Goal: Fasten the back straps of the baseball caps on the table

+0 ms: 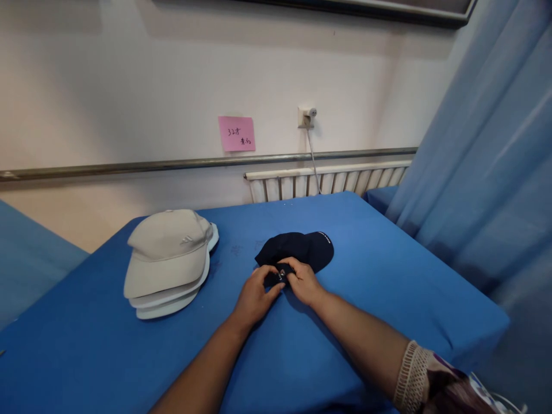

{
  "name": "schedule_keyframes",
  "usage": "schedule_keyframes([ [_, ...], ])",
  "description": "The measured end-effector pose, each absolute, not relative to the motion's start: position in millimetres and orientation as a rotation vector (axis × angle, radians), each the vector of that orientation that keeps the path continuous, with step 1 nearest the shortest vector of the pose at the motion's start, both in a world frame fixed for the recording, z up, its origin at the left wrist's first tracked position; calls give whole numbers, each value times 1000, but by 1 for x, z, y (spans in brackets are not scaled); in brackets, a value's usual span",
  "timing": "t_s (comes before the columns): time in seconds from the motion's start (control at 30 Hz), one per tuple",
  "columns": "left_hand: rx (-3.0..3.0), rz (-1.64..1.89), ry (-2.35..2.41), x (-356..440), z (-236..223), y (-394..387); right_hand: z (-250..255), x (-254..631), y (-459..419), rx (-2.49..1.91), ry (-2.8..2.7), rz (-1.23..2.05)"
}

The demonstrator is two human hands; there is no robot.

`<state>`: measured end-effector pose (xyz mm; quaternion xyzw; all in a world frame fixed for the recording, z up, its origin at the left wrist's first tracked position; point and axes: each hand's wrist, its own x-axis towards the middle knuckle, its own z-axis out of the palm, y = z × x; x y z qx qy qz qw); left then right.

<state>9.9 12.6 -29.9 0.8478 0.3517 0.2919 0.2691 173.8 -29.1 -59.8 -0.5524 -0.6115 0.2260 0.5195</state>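
A dark navy baseball cap (287, 246) lies on the blue-covered table (379, 299), its brim pointing right with small white lettering on the edge. My left hand (257, 292) pinches the cap's back strap from the left. From the other side, my right hand (304, 280) grips the same strap with thumb and fingers. A small shiny round buckle or snap (282, 272) shows between my fingertips; its details are too small to make out. To the left stands a stack of light caps (170, 247), a beige one on top with paler ones beneath.
Behind the table run a metal rail (172, 165) and a white radiator (332, 179). A cord hangs from a wall socket (306, 117). A pink note (237, 133) is stuck to the wall. Blue curtains (487, 149) hang on the right.
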Motion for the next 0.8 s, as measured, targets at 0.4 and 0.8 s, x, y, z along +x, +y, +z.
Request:
schedule_keyframes([
  [0.4,2260,1033,921,9,-22,10,-44,172,-42,-1119,-1609,504],
  [0.8,2409,902,1198,-2,-20,19,-40,164,-45,-1063,-1414,410],
])
